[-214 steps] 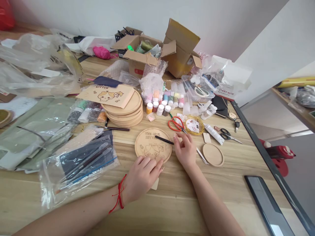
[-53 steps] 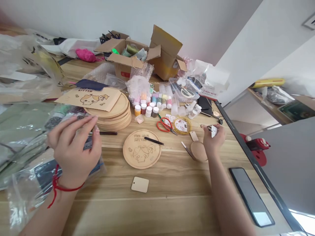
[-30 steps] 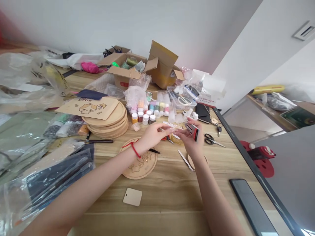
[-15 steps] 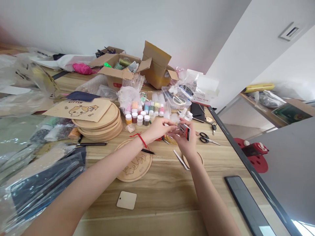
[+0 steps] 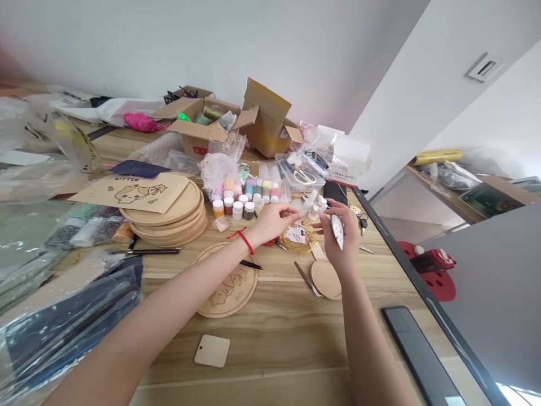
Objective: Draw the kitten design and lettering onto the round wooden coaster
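Note:
My right hand (image 5: 341, 237) is closed round a small white glue tube (image 5: 338, 230), held upright above the table. My left hand (image 5: 273, 221) is raised just left of it, with fingertips pinched on something too small to make out. A red string circles that wrist. Below the hands lie a gold wire coil (image 5: 298, 238), a small plain wooden disc (image 5: 325, 278) and metal tweezers (image 5: 307, 278). An engraved wooden round (image 5: 228, 285) with a black brush (image 5: 250, 264) across it sits under my left forearm.
A square wooden tag (image 5: 212, 351) lies near the front edge. A stack of wooden rounds (image 5: 169, 214), paint jars (image 5: 236, 206), open cardboard boxes (image 5: 211, 127) and plastic bags (image 5: 63, 316) crowd the left and back. A dark phone (image 5: 416, 349) lies at the right.
My right hand picked the tube up from the table and my left came across to its tip. The hands have now drawn slightly apart and the tube has turned its white side to me.

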`<state>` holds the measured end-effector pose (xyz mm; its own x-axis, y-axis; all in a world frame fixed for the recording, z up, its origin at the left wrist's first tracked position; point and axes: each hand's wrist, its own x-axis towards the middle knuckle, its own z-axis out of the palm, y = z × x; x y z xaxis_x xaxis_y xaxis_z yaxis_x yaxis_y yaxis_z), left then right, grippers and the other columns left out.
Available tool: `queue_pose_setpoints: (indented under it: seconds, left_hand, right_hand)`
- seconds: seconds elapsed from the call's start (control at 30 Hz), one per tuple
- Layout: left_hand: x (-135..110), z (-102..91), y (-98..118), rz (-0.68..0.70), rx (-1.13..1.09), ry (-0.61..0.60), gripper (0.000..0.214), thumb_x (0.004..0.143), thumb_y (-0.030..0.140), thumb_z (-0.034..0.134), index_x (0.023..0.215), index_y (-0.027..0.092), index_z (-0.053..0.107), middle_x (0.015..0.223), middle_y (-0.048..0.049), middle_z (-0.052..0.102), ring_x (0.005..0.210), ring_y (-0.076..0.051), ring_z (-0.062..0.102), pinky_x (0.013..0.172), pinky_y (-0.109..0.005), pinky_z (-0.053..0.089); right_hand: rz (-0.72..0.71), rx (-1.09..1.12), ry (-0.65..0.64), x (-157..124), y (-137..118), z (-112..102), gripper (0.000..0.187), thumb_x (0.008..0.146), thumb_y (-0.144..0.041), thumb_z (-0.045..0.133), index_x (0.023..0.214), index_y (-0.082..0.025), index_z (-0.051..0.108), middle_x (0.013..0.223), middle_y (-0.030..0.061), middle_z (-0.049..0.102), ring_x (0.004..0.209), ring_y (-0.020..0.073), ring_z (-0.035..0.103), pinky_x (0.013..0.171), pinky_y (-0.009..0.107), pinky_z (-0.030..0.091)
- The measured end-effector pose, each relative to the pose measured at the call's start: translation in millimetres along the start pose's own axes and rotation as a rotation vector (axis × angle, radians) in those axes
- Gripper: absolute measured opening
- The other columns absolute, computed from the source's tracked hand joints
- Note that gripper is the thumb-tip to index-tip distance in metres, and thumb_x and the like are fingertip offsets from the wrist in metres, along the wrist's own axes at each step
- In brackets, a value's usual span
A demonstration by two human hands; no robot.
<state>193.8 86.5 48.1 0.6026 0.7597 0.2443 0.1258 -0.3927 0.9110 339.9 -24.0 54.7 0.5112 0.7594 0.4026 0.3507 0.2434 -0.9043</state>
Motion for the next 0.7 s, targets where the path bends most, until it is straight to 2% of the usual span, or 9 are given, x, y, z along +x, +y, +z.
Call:
queue_pose_setpoints:
  seconds: [0.13,0.23,0.43,0.7]
  left_hand:
    - [-1.3,6.7,1.7,0.075,0.099,0.028,0.029,0.092,0.042,0.056,0.084,0.016,0.069,0.073,-0.0012,0.066,0.064,-0.014,0.053,0.06,-0.027,0.037]
    - [-4.5,9.8,5.6,0.14,0.172,0.043,0.03,0.095,0.038,0.049,0.08,0.018,0.066,0.072,-0.0006,0.064,0.066,-0.014,0.053,0.062,-0.028,0.036]
    - [-11.6,12.8,8.9,0.255,0.295,0.069,0.035,0.097,0.028,0.043,0.065,0.019,0.056,0.068,-0.0012,0.059,0.071,-0.016,0.053,0.07,-0.03,0.038]
    - [-15.8,16.9,0.6,0.333,0.353,0.02,0.038,0.1,0.027,0.035,0.071,0.018,0.057,0.076,-0.004,0.064,0.079,-0.018,0.057,0.075,-0.032,0.042]
  right_hand:
    - [-0.211,-0.256,-0.014,1.4,9.8,-0.7,0.027,0.082,-0.03,0.065,0.109,-0.03,0.067,0.132,0.0113,0.052,0.113,0.032,0.06,0.089,0.051,0.053]
    - [-0.323,-0.397,-0.058,0.2,15.1,1.5,0.03,0.084,-0.027,0.061,0.114,-0.031,0.067,0.133,0.0103,0.053,0.123,0.0309,0.054,0.1,0.051,0.047]
    - [-0.446,-0.562,-0.089,-1.8,28.3,5.3,0.031,0.088,-0.026,0.057,0.117,-0.026,0.066,0.131,0.0126,0.054,0.121,0.0287,0.056,0.1,0.047,0.047]
    - [-0.457,-0.564,-0.122,-4.3,32.8,11.4,0.027,0.09,-0.027,0.053,0.113,-0.025,0.067,0.133,0.0128,0.054,0.117,0.0284,0.059,0.095,0.043,0.05]
